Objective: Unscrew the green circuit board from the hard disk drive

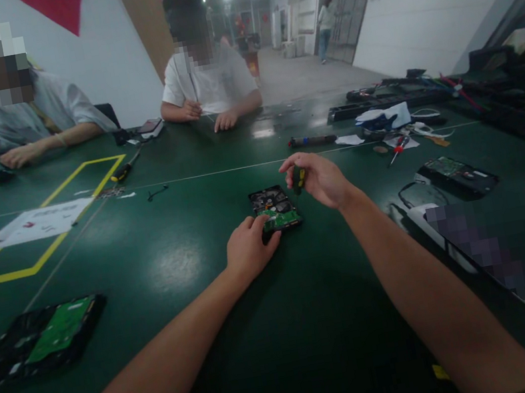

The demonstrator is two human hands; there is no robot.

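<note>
A hard drive (pixel 270 196) with a green circuit board (pixel 283 219) lies on the dark green table in front of me. My left hand (pixel 250 247) grips its near left corner, thumb and fingers at the edge of the board. Just right of the drive, my right hand (pixel 319 178) is raised and closed around a screwdriver with a yellow and black handle (pixel 299 179). The screwdriver's shaft is too small to make out, so I cannot tell whether its tip touches the drive.
Other hard drives lie at the near left (pixel 60 330) and on the right (pixel 459 175). A red screwdriver (pixel 399 147) and a dark cylindrical tool (pixel 312 140) lie farther back. Paper sheets (pixel 38 223) rest at left. Co-workers (pixel 210 87) sit across the table.
</note>
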